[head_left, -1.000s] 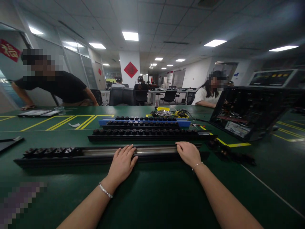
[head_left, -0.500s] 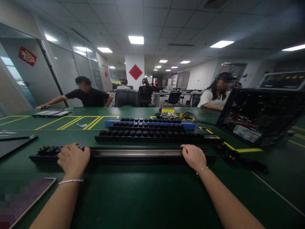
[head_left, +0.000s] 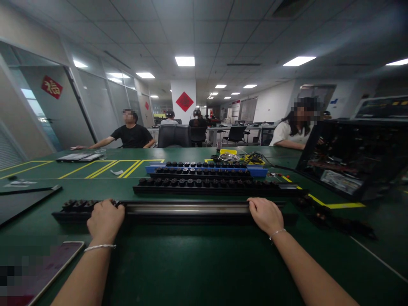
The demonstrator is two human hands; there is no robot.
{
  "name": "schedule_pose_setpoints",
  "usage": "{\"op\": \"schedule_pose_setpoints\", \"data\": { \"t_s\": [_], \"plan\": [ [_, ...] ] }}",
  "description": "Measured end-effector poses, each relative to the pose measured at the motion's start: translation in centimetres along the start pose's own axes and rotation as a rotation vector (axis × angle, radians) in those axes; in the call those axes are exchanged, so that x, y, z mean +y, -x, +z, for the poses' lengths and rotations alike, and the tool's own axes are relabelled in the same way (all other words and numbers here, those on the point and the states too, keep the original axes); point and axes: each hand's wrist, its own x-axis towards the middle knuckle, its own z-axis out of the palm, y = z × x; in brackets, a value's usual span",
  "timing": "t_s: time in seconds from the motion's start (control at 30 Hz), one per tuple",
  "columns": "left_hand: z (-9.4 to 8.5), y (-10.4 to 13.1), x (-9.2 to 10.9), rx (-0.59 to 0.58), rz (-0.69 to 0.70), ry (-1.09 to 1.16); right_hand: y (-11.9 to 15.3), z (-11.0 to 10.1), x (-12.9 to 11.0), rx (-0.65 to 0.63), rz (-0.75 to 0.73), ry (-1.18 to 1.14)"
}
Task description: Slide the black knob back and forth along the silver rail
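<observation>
A long black rail [head_left: 188,218] with a shiny metal channel lies crosswise on the green table, nearest to me. Small black round parts [head_left: 78,205] fill its left end. My left hand [head_left: 106,219] is closed over the rail beside these parts, its fingertips partly hidden behind the far edge. Toward the right end, my right hand [head_left: 266,216] grips the same rail, thumb on the near side. Behind it lie another black rail [head_left: 204,190] with a row of round black parts and a blue rail [head_left: 259,171] with similar parts.
An open computer case [head_left: 344,157] stands at the right, loose black parts [head_left: 344,224] before it. A phone [head_left: 47,272] lies near left, a dark flat panel [head_left: 28,203] beyond. A metal dish [head_left: 228,157] and cables sit at the back. Two people sit across the table.
The view has shifted, so the table and rails appear slightly lower and farther right. The person at the left has leaned back more upright. Both my hands remain on the rail.
</observation>
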Motion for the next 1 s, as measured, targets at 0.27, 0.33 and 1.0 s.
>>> {"op": "schedule_pose_setpoints", "data": {
  "t_s": [0.27, 0.33, 1.0],
  "plan": [
    [-0.2, 0.5, 0.6, -0.011, 0.025, -0.010, -0.2, 0.4, 0.2, 0.010, -0.005, 0.016],
    [0.0, 0.5, 0.6, -0.013, 0.040, -0.003, -0.2, 0.5, 0.3, 0.011, -0.004, 0.012],
    [-0.4, 0.4, 1.5, -0.108, 0.046, 0.039, 0.0, 0.4, 0.8, 0.006, 0.044, 0.053]
  ]
}}
